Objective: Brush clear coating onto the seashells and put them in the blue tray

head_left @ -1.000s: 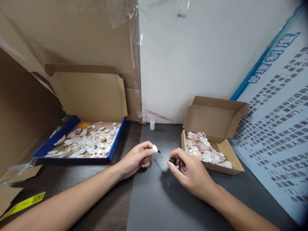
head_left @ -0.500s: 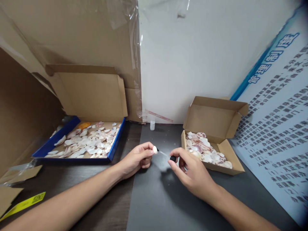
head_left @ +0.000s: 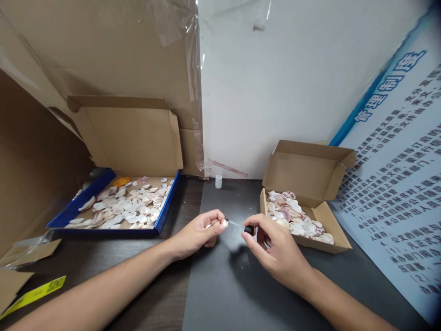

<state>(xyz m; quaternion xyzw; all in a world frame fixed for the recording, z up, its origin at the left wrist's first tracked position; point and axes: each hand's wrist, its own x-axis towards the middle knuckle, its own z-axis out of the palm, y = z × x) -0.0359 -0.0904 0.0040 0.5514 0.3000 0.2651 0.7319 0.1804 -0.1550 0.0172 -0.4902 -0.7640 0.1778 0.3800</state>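
Note:
My left hand (head_left: pixel 200 232) is closed, pinching a small white shell (head_left: pixel 225 223) between thumb and index finger; most of the shell is hidden by the fingers. Opposite it, my right hand (head_left: pixel 272 241) grips the black cap (head_left: pixel 249 230) of a brush applicator in its fingertips. A thin translucent stem (head_left: pixel 234 223) runs from the cap toward the left hand, and its dark tip (head_left: pixel 226 218) is at the shell's edge. Whether the tip touches the shell I cannot tell. Behind the hands a small white bottle (head_left: pixel 218 181) stands upright near the wall.
A blue-edged cardboard box (head_left: pixel 113 231) full of loose shells lies open at left. Another open cardboard box (head_left: pixel 339 230) with shells stands at right. A printed poster (head_left: pixel 396 161) leans along the right side. A yellow strip (head_left: pixel 34 296) lies at the lower left.
My left hand has turned and shifted slightly, so less of the shell shows between its fingers. The right hand, still on the cap, has barely moved.

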